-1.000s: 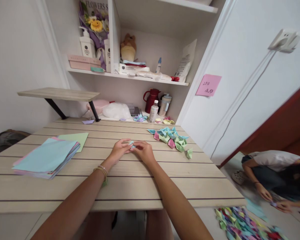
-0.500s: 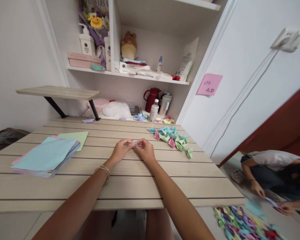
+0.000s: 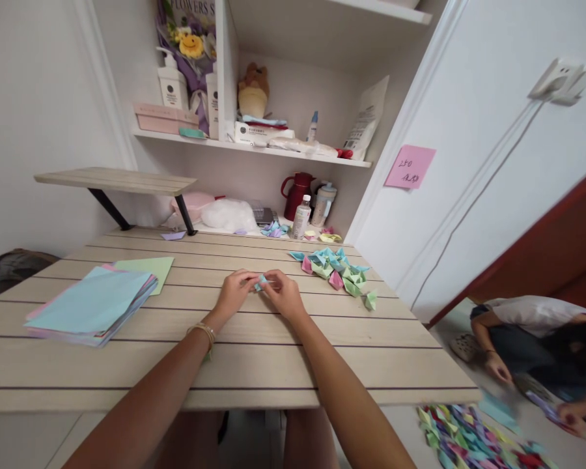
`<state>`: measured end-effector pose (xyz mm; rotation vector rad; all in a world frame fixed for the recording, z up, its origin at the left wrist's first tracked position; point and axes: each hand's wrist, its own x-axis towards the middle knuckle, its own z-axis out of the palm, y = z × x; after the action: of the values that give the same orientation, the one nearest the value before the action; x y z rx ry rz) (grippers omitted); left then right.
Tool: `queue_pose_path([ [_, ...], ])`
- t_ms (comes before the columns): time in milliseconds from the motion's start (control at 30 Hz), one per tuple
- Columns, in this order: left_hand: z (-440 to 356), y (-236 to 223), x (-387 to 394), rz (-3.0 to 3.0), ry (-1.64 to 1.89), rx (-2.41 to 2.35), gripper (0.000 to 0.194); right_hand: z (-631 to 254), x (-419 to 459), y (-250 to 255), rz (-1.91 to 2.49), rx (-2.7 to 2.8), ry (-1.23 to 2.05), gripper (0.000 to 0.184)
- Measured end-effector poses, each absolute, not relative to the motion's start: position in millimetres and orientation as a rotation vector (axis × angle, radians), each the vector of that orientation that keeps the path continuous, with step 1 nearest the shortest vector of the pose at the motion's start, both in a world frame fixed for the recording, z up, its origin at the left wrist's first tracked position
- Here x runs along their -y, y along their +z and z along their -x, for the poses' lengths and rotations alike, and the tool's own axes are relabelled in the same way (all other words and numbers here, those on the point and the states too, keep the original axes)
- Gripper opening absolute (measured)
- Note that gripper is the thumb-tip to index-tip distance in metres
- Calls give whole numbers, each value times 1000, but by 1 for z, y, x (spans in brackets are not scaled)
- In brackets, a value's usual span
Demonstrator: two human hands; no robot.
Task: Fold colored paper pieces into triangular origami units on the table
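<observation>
Small folded blue paper piece [image 3: 262, 283] sits mid-table [image 3: 273, 365], pinched between both hands. Left hand [image 3: 235, 292] and right hand [image 3: 286, 294] grip it with fingertips closed. Pile of folded pieces [image 3: 336, 267] lies just right; paper stack [image 3: 90, 305] well left.

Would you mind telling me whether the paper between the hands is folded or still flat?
Folded: the light-blue paper piece is a small bunched shape pinched between left hand and right hand.

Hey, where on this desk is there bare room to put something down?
Bare table: the near strip, and between the paper stack and the left hand. Crowded: the folded pieces beyond the right hand.
</observation>
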<state>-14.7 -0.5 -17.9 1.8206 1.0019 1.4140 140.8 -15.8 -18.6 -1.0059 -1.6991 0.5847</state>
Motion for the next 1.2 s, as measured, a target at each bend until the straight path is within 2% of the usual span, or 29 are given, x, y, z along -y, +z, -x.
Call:
queue_pose_path([
  [133,20,-15,0,-2135,1459,-1012,15,-146,16,-15,1027,1764,368,17],
  [267,18,-13,1,-2197,1472,-1007,15,-149,17,-14,1045,1835,172,13],
  [600,8,-19,7,-1690,1426,-1080,29,-151,16,-16,1015,1922,-18,14],
  [733,6,-18,8,-1559,1413,-1077,29,-150,17,-15,1057,1952,-46,14],
  [1200,8,-17,8,-1589,1429,-1142,33,-148,22,-7,1168,2130,-306,14],
])
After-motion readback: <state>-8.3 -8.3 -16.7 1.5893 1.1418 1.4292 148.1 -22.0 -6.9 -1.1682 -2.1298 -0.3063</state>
